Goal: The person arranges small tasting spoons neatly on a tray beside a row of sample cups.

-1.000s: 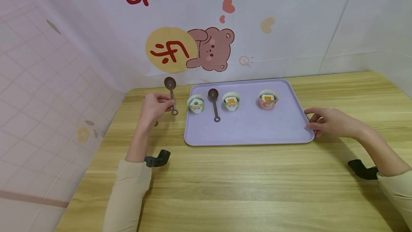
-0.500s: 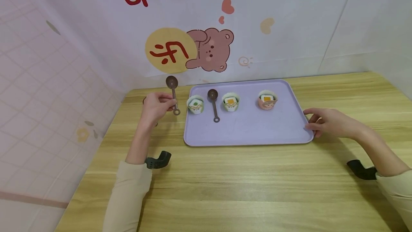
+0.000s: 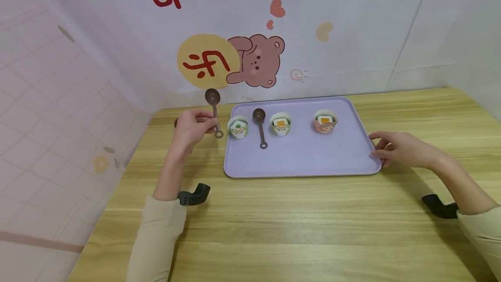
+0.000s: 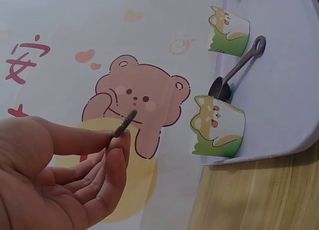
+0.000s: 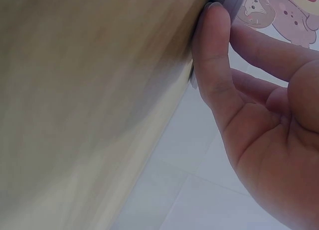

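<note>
My left hand (image 3: 190, 129) pinches a brown measuring spoon (image 3: 212, 96) by its handle, bowl toward the wall, just left of the lilac tray (image 3: 309, 158). In the left wrist view, the spoon's handle (image 4: 125, 123) sits between thumb and fingers. On the tray, a second measuring spoon (image 3: 259, 115) lies between two green paper cups, the left cup (image 3: 238, 130) and the middle cup (image 3: 281, 128). A pink paper cup (image 3: 325, 126) stands farther right. The cups hold small white blocks. My right hand (image 3: 403, 148) grips the tray's right rim with thumb and curled fingers.
Behind my left hand, a small brown piece (image 3: 175, 122) shows, mostly hidden, on the wooden table (image 3: 282, 225). A printed white cloth (image 3: 352, 34) hangs behind the table and along its left side.
My left hand has moved slightly right and away from me, carrying the measuring spoon closer to the tray's left edge. The right hand and the tray stay where they were.
</note>
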Demonstrator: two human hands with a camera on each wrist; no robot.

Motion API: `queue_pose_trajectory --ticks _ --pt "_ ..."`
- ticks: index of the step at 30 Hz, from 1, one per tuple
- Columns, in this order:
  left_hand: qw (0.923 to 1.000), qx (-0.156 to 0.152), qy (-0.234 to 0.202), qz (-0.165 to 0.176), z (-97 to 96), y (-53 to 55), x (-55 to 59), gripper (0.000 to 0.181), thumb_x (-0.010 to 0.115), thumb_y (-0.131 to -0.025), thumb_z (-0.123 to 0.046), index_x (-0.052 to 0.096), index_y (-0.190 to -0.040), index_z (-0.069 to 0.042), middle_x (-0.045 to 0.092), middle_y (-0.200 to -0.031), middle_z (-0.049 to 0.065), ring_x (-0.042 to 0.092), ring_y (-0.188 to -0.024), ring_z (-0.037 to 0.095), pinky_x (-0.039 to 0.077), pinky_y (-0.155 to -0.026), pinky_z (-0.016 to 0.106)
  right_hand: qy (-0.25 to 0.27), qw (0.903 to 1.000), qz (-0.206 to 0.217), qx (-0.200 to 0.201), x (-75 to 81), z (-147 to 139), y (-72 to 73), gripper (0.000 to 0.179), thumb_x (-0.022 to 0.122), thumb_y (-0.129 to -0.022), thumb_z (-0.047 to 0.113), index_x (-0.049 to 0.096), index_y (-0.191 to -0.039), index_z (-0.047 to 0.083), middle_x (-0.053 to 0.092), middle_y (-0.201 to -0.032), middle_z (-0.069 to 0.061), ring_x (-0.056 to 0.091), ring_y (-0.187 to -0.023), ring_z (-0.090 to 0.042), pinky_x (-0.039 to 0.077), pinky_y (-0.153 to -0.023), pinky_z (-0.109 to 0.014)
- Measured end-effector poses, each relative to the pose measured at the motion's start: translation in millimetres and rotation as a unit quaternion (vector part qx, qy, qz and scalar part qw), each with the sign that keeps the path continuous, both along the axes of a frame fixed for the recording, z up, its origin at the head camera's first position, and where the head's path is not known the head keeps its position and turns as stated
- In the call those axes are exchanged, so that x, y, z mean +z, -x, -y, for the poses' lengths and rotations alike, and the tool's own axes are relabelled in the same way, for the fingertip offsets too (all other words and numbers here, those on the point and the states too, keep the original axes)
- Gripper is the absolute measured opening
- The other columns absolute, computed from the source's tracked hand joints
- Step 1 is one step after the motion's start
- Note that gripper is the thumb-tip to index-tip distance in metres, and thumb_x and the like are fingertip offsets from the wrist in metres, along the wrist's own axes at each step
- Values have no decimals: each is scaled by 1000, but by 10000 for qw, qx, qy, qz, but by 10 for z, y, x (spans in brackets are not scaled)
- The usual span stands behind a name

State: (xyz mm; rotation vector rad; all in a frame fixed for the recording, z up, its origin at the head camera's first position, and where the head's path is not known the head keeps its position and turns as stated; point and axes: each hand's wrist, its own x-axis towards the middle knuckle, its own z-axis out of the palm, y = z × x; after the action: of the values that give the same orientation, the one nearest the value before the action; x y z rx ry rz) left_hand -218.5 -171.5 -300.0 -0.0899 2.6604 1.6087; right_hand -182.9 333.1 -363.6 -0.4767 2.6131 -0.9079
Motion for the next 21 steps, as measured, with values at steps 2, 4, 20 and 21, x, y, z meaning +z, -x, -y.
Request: queue_pose_trajectory --ticks 2,4,20,21 --pt "10000 -37 -41 -9 -11 0 8 26 65 -98 -8 64 -117 10 68 -105 22 67 -78 16 57 -73 20 -8 10000 17 -8 -3 0 0 52 65 -97 3 40 -137 -20 68 -94 -10 69 -68 -16 58 -66 -29" --pt "10000 -41 -66 -16 -23 -2 15 26 65 -98 -7 64 -117 11 68 -105 22 66 -77 15 56 -73 20 -6 10000 14 -8 -7 0 1 52 65 -97 3 40 -137 -20 68 -95 -10 69 -68 -16 58 -67 -29" --pt "9996 -165 -232 -53 -94 32 43 27 66 -98 -7 64 -117 11 68 -104 22 66 -75 14 57 -72 20 -1 10000 -25 -32 6 4 -3 51 65 -97 3 41 -137 -18 68 -94 -9 69 -68 -15 58 -66 -29" --pt "9995 -171 -241 -58 -100 30 46 26 66 -97 -7 64 -117 11 68 -103 21 66 -76 15 57 -72 21 3 10000 -22 -29 9 6 -5 51 65 -97 2 41 -137 -19 68 -94 -9 68 -68 -15 58 -66 -29"
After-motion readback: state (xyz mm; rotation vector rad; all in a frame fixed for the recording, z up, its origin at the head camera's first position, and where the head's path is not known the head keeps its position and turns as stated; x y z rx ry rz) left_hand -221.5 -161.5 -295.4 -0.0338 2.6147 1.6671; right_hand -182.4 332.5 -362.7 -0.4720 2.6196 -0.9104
